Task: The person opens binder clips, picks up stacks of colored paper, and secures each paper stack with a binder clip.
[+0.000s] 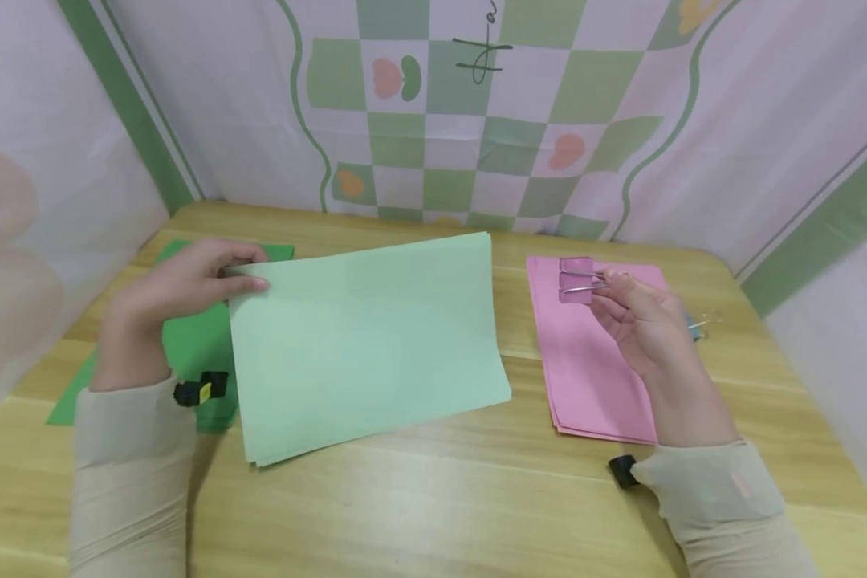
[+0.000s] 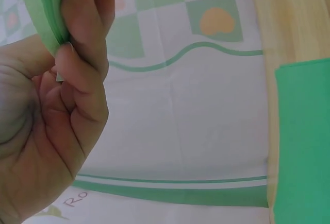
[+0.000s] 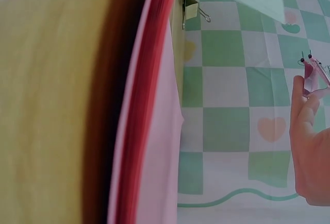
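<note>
My left hand [image 1: 188, 281] pinches the upper left corner of a light green paper stack [image 1: 376, 353], thumb on the front face and fingers behind. Raised at a tilt, the stack faces me, and its layered edge [image 2: 47, 7] shows between the fingers in the left wrist view. With my right hand [image 1: 643, 321] I hold a pink binder clip [image 1: 575, 281] by its wire handles, its body pointing left. That clip [image 3: 312, 77] and hand [image 3: 312, 147] appear at the right edge of the right wrist view. A gap separates clip and light green stack.
Beneath my left arm lies a darker green paper stack [image 1: 195, 345]. A pink paper stack [image 1: 592, 377] lies under my right hand. Beyond that hand is a partly hidden blue binder clip [image 1: 694, 327]. Another clip [image 3: 191, 9] shows in the right wrist view. Printed fabric [image 1: 462, 144] hangs behind the table.
</note>
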Demonstrator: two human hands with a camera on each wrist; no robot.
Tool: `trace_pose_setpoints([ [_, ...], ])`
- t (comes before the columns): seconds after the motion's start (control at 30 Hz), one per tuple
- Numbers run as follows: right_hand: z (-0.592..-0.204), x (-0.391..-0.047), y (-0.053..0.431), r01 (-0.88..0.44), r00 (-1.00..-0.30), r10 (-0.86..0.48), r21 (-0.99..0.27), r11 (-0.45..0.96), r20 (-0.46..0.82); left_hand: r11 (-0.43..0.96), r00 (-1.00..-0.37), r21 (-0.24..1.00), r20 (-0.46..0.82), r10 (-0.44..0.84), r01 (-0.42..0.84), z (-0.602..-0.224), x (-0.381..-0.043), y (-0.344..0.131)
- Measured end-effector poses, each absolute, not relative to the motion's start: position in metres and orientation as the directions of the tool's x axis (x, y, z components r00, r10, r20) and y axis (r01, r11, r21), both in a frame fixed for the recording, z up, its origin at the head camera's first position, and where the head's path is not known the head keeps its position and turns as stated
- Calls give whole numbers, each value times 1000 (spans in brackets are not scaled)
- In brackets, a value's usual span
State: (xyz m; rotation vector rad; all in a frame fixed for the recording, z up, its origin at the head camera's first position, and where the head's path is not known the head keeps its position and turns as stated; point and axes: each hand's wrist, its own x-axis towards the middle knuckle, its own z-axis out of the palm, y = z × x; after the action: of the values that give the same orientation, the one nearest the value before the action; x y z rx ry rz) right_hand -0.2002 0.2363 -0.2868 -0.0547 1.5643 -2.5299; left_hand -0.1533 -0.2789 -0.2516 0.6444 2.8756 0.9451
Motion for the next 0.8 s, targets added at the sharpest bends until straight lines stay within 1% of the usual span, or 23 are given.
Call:
trace_pose_setpoints([
  [0.33,-285,-197,227,121,-987,-149,-888,-444,-60,673,-901,620,141,410,403,-248,-149,-283],
  [0.7,-285,-189,215,88,-987,-161,-910,-404,-24,641,-894,646,155,421,414,-248,-150,-287],
  [0.8,-283,-187,212,94,-984,-176,-904,-416,-21,628,-896,666,150,417,404,-247,-150,-288],
])
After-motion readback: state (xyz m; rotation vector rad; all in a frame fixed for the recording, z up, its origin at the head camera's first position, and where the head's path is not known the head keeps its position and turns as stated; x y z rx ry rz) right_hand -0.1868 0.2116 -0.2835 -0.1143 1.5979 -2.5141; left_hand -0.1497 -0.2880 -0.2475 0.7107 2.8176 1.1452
